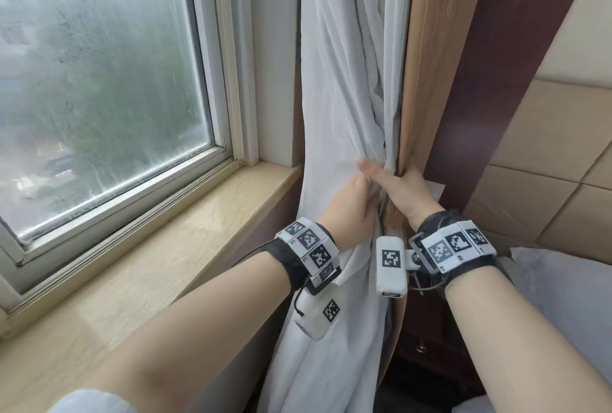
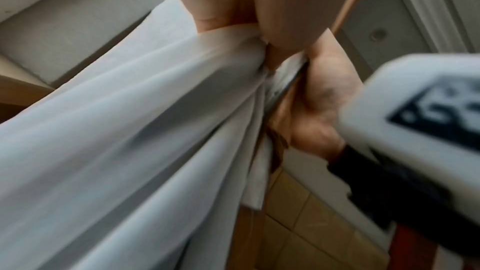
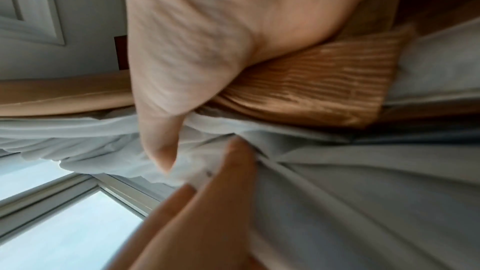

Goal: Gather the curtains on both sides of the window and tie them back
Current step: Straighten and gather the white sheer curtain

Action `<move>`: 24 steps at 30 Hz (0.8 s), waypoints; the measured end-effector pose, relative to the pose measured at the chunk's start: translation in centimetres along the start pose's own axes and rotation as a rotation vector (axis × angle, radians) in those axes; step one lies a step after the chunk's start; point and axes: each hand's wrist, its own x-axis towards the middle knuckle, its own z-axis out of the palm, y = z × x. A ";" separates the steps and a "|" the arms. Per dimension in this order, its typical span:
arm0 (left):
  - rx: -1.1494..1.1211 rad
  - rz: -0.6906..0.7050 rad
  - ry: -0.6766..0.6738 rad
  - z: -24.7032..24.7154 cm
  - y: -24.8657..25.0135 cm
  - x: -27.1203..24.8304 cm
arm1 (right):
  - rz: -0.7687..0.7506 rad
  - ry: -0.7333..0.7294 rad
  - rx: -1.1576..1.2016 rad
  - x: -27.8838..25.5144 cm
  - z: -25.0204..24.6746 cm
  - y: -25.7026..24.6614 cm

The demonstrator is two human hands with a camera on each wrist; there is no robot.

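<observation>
Both hands clamp the curtain (image 1: 334, 88): left hand (image 1: 351, 210) bunching white folds, right hand (image 1: 402, 189) just beside, gripping them too. Loosen either and folds could spill.

Your L hand (image 1: 351, 207) & R hand (image 1: 405, 192) met side by side, both arms outstretched, fingers (image 3: 158, 147) pinched on cloth.

A beige, veined marble window sill (image 1: 172, 230) is seen running below the white-framed window (image 1: 228, 88); its right end is overlapped by the hanging white curtain fabric (image 1: 334, 88).
</observation>
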 end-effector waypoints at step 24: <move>-0.627 -0.684 0.396 -6.1 -11.2 8.7 | -0.037 0.163 -0.031 2.0 -4.1 1.0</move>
